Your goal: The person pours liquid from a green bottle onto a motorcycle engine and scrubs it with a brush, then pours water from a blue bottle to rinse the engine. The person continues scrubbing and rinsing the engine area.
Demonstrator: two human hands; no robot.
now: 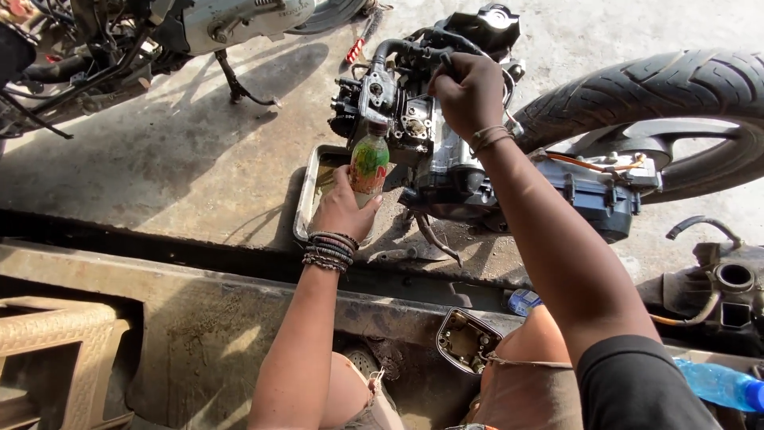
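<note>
Left hand grips the plastic bottle upright against the engine; right hand is clenched around the black hose at far right.

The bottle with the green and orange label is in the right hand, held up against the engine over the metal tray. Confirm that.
Wrong hand. The head view shows the bottle in the left hand, against the engine over the metal tray. The right hand grips the engine's top.
</note>
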